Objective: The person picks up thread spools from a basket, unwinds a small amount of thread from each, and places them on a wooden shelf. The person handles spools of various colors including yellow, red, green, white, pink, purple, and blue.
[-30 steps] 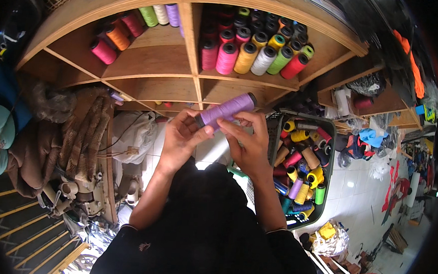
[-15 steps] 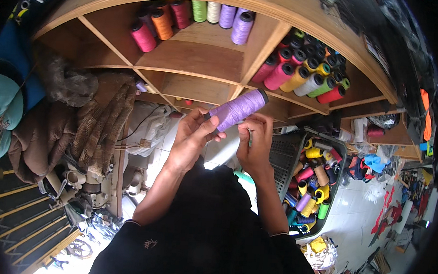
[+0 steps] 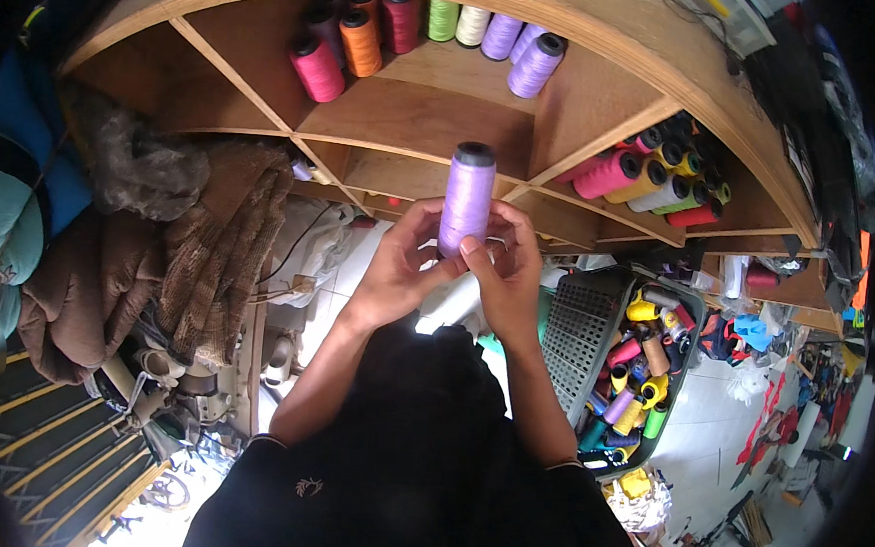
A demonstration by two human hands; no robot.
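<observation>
Between my two hands stands a purple thread spool (image 3: 469, 200), nearly upright with its dark end on top. My left hand (image 3: 403, 261) has its fingers curled round the spool's lower part. From the other side my right hand (image 3: 506, 268) grips it too, its thumb pressed on the near face low down. Ahead is a wooden shelf (image 3: 417, 122) with compartments. Its middle compartment holds a pink spool (image 3: 318, 69), an orange spool (image 3: 360, 43), a green spool (image 3: 442, 20), a white spool (image 3: 473, 27) and other purple spools (image 3: 536, 66).
More spools (image 3: 654, 176) fill the shelf's right compartment. A dark plastic basket (image 3: 576, 332) of mixed spools stands on the floor at my right. Brown cloth (image 3: 220, 250), a clear plastic bag (image 3: 148, 171) and teal caps (image 3: 0, 212) hang at the left. A yellow-barred rack (image 3: 55, 461) is lower left.
The purple spool has turned from slanting to nearly upright. My right hand has closed onto it, where before it was beside it. The view has shifted slightly.
</observation>
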